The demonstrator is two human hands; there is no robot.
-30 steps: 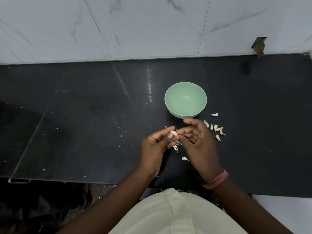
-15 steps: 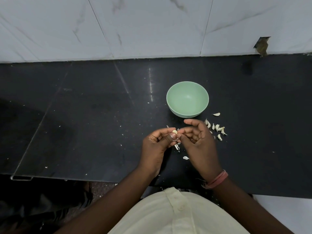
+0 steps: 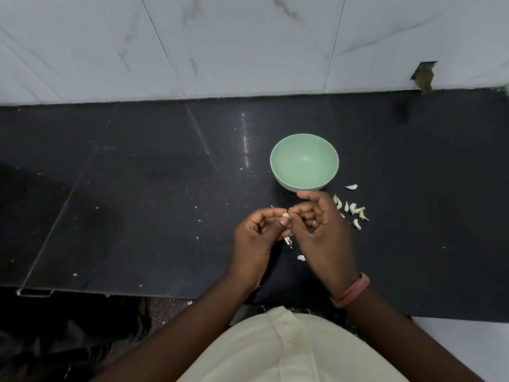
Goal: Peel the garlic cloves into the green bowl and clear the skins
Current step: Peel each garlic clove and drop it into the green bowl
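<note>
A pale garlic clove (image 3: 285, 215) sits between my two hands, just in front of the green bowl (image 3: 304, 162). My left hand (image 3: 256, 238) pinches the clove between thumb and fingers. My right hand (image 3: 321, 230) has its fingers curled at the clove's right end, index finger stretched toward the bowl. The bowl looks empty. Several unpeeled cloves (image 3: 351, 208) lie on the counter to the right of my right hand. Bits of skin (image 3: 288, 241) lie under my hands, with one larger flake (image 3: 301, 257) nearer me.
The black counter (image 3: 137, 202) runs to a white marble-tiled wall (image 3: 248, 42) at the back. Tiny white specks dot the counter. Its front edge is close to my body. A chipped hole (image 3: 424, 75) shows in the wall at the right.
Both hands stay together on the clove, with only small finger shifts. The view has drifted slightly, moving the bowl a little right in the picture.
</note>
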